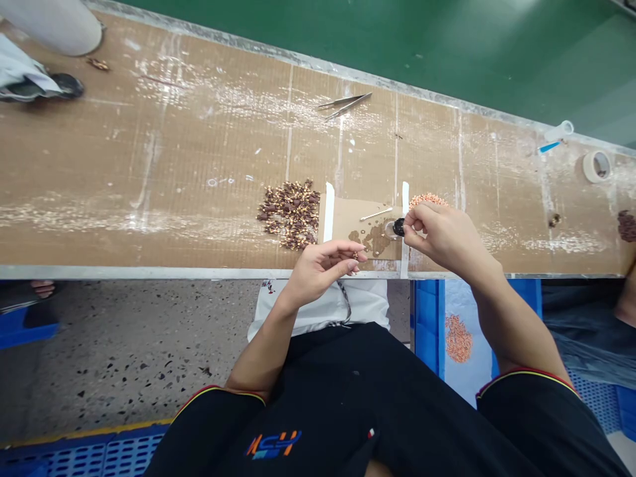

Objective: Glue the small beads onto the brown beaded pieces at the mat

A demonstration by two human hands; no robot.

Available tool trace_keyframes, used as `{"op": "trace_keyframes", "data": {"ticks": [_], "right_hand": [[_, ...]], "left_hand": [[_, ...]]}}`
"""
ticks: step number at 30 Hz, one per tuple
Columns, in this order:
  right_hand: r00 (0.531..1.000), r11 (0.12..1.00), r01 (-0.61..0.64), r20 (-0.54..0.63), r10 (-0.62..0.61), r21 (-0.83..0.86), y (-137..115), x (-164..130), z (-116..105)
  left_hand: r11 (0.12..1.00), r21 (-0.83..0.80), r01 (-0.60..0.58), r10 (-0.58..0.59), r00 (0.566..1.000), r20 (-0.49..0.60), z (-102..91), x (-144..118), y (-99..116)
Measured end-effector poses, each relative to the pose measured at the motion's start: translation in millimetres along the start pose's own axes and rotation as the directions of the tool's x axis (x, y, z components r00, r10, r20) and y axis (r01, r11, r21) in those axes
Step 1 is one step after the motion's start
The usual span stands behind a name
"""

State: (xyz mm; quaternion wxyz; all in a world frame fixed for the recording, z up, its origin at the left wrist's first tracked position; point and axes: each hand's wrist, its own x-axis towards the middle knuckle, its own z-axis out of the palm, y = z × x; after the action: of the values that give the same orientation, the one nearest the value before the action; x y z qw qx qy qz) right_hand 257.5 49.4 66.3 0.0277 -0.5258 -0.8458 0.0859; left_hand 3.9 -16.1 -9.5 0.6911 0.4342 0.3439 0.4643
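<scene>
Tweezers (pixel 358 99), cotton swab (pixel 376 214), tape roll (pixel 589 168), right hand (pixel 438 233) partly hiding orange pile (pixel 426 198)

Shirt (pixel 338 397): the person is wearing a black top with short sleeves.
Left sleeve (pixel 209 424): is ending in a narrow trim (pixel 213 388), red and yellow lines running side by side.
Right sleeve (pixel 541 421): is carrying the same red-and-yellow edging (pixel 527 369).
Logo (pixel 273 444): is showing slanted orange strokes and blocky blue and orange shapes.
Small mark (pixel 371 433): is showing white and red against the black cloth.
Lower garment (pixel 313 311): is showing white, a dark-patterned drawcord (pixel 345 301) hanging in front, a small print (pixel 269 287) sitting near one edge.
</scene>
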Motion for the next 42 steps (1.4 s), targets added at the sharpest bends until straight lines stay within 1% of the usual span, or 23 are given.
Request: {"op": "trace_keyframes", "data": {"ticks": [6, 12, 15, 18, 21, 23, 25, 27, 29, 32, 34, 37, 39, 40, 42], "right_hand": [[1.0, 1.0, -0.005, -0.004, 0.005, -0.023, -1, 0, 1], [0.999, 0.998, 0.02, 0.029, -0.018, -0.063, -2, 4, -4], [0.999, 0.999, 0.016, 0.045, -0.014, -0.047, -3, 5, -6], [0.999, 1.0, -0.006, 0.038, 0.005, 0.03, -2, 4, -5], [0.998, 0.983, -0.059, -0.005, 0.061, 0.176, -2, 0, -5], [0.99, 0.951, -0.107, -0.056, 0.128, 0.291, -2, -4, -6], [0.974, 0.898, -0.144, -0.099, 0.202, 0.415, -4, -8, -7], [0.956, 0.825, -0.161, -0.121, 0.266, 0.541, -6, -12, -8], [0.942, 0.736, -0.166, -0.116, 0.316, 0.657, -10, -15, -6], [0.926, 0.566, -0.148, -0.087, 0.367, 0.811, -21, -20, 1], [0.921, 0.415, -0.12, -0.055, 0.386, 0.902, -30, -22, 8], [0.919, 0.137, -0.109, 0.048, 0.391, 0.984, -46, -27, 16], [0.915, -0.043, -0.13, 0.137, 0.379, 0.991, -56, -30, 17], [0.913, -0.119, -0.143, 0.178, 0.368, 0.982, -60, -31, 17], [0.908, -0.234, -0.172, 0.246, 0.339, 0.957, -69, -34, 16]], "left_hand": [[1.0, 0.007, -0.006, 0.006, 1.0, -0.008, 0.3, 0, 0], [1.0, 0.023, -0.002, 0.002, 1.0, -0.012, 0.2, 0, 0], [1.0, 0.024, -0.006, 0.006, 1.0, -0.006, 0.1, 0, 0], [1.0, 0.015, -0.014, 0.014, 1.0, -0.001, 0.1, 0, 0], [1.0, 0.004, -0.022, 0.022, 1.0, -0.002, 0.0, 0, 0], [1.0, 0.011, -0.017, 0.017, 1.0, 0.001, -0.1, 0, 0], [1.0, 0.019, -0.012, 0.012, 1.0, 0.005, -0.3, 0, 0], [1.0, 0.016, -0.013, 0.013, 1.0, 0.0, -0.5, 1, -1], [1.0, 0.003, -0.02, 0.02, 1.0, -0.012, -0.6, 1, -1], [1.0, -0.009, -0.016, 0.016, 0.999, -0.029, 0.3, 1, 0], [1.0, -0.008, 0.004, -0.004, 0.999, -0.042, 1.7, 1, 0], [1.0, -0.014, 0.025, -0.026, 0.997, -0.071, 5.0, 1, 2], [0.999, -0.027, 0.027, -0.029, 0.996, -0.084, 7.8, -1, 5], [0.999, -0.031, 0.028, -0.031, 0.996, -0.089, 9.4, -2, 6], [0.999, -0.033, 0.034, -0.037, 0.994, -0.098, 12.9, -3, 8]]}}
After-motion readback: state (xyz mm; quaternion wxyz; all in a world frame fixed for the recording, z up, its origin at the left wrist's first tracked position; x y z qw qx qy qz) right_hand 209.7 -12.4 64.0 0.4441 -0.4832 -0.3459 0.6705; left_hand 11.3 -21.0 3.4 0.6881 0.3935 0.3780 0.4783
